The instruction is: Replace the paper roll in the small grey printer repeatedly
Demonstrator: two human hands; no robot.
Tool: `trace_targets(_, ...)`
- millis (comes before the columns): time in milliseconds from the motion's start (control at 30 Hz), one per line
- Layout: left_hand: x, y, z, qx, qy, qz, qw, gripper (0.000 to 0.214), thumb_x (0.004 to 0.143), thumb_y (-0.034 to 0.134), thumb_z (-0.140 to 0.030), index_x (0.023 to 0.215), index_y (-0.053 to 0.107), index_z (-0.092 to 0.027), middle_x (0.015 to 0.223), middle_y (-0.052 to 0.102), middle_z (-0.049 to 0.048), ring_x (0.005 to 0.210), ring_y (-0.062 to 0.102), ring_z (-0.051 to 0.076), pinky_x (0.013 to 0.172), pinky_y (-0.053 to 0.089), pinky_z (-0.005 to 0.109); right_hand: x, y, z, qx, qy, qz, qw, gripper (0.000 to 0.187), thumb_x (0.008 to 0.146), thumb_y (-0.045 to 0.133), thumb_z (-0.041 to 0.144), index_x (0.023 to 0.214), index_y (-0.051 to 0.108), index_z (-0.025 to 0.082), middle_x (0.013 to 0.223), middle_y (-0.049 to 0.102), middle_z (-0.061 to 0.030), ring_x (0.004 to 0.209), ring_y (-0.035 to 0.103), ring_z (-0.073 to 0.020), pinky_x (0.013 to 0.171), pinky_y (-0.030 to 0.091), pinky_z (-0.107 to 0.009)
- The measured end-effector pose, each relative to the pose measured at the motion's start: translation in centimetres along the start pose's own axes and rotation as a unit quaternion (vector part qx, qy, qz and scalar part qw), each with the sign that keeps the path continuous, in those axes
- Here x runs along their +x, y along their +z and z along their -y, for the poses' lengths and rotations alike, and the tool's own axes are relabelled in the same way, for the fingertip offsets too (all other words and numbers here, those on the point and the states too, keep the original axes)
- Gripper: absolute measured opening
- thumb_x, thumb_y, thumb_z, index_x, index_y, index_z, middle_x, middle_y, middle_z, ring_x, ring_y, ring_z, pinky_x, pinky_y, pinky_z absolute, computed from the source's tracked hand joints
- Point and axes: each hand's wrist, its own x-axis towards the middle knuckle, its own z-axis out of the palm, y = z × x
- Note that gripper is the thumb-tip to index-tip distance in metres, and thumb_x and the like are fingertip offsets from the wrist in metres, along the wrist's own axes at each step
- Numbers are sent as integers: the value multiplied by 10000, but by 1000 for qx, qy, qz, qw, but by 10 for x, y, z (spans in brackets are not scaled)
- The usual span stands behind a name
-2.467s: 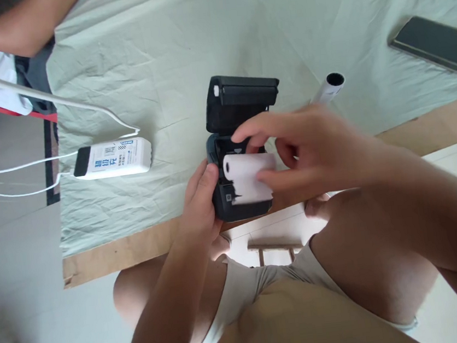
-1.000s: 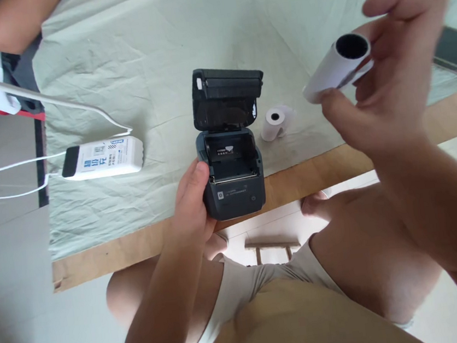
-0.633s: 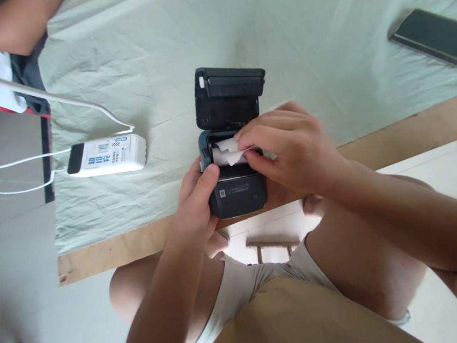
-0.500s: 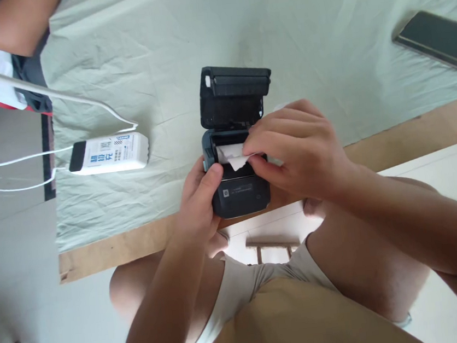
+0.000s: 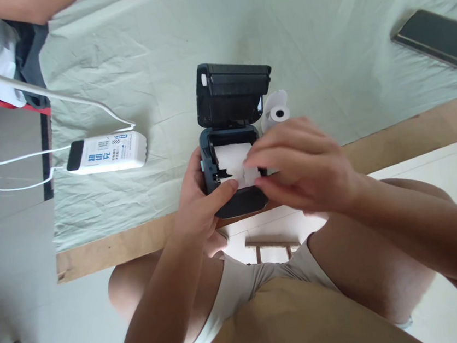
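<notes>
A small black printer point(image 5: 233, 138) stands at the table's near edge with its lid point(image 5: 233, 91) raised. A white paper roll point(image 5: 231, 160) lies in its open bay, with a strip of paper drawn forward over the front. My left hand point(image 5: 199, 202) grips the printer's left side, thumb on its front. My right hand point(image 5: 298, 166) pinches the paper's free end at the right of the bay. A second white roll point(image 5: 276, 110) lies on the cloth just right of the lid.
A pale green cloth point(image 5: 149, 54) covers the wooden table point(image 5: 413, 125). A white power bank point(image 5: 105, 152) with white cables lies to the left. A dark flat phone-like slab point(image 5: 436, 40) rests at the far right. Another person's arm point(image 5: 23, 5) shows at top left.
The old roll was lifted out and set on the cloth. My right hand brought another roll, placed it in the bay, and has drawn its paper end forward. The left hand kept hold.
</notes>
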Motion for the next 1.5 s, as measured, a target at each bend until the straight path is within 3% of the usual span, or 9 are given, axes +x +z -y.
trace_targets(133,1,-4,0,2,-11,3,1000,591,629,995,-228,1166,748,-243,979,805,20,835,757,194,698,637,240,7,-4,-12,32,94,-56,993,392,950,611,205,1334,576,274,1459,703,-121,1130,763,-236,877,631,-420)
trace_targets(233,4,-8,1,18,-15,7,1000,692,535,1031,-242,1154,723,-229,979,802,18,846,766,203,686,651,248,10,-3,-20,112,134,-64,982,535,920,628,199,1426,507,321,1523,662,-59,1016,752,-199,829,590,-385)
trace_targets(333,7,-8,2,24,-14,1,1000,662,548,1035,-287,1117,702,-231,1035,802,26,902,779,213,728,668,263,11,-5,-16,213,167,-111,956,341,928,684,189,1231,592,316,1198,747,-9,906,695,-175,795,530,-366)
trace_targets(400,6,-7,1,22,-16,-1,1000,629,575,1030,-299,1101,691,-237,1074,805,31,917,784,214,737,674,267,10,-7,-9,252,209,-82,941,148,942,713,208,982,591,281,856,665,23,730,590,-144,695,477,-340)
trace_targets(533,2,-4,-1,12,-21,14,1000,622,560,1038,-271,1070,684,-243,1042,808,20,847,781,197,674,664,252,7,2,0,306,315,33,898,434,934,712,279,687,356,252,583,344,78,539,298,-84,496,270,-286)
trace_targets(633,3,-4,0,-12,0,19,1000,577,586,1045,-340,1050,718,-234,923,785,4,750,758,173,601,629,221,6,13,-1,326,357,44,874,472,888,719,308,658,310,255,585,290,91,549,252,-67,487,224,-268)
trace_targets(767,5,-6,1,-25,-12,26,999,445,710,995,-497,947,765,-200,755,687,-8,566,631,102,483,534,173,3,21,-3,330,376,45,865,479,861,723,386,641,317,257,570,326,87,546,302,-64,486,246,-246)
trace_targets(967,4,-7,0,-43,-27,24,998,408,711,1001,-451,974,802,-211,756,675,-18,589,644,98,518,553,161,0,19,-1,323,400,98,852,600,876,720,492,546,281,250,489,309,74,490,299,-59,461,224,-247)
trace_targets(1500,7,-6,-1,-37,-10,36,999,369,719,960,-436,927,760,-206,706,654,-19,547,585,116,473,484,210,0,17,-4,319,388,112,857,569,878,755,439,517,369,226,477,346,65,479,290,-54,451,203,-262)
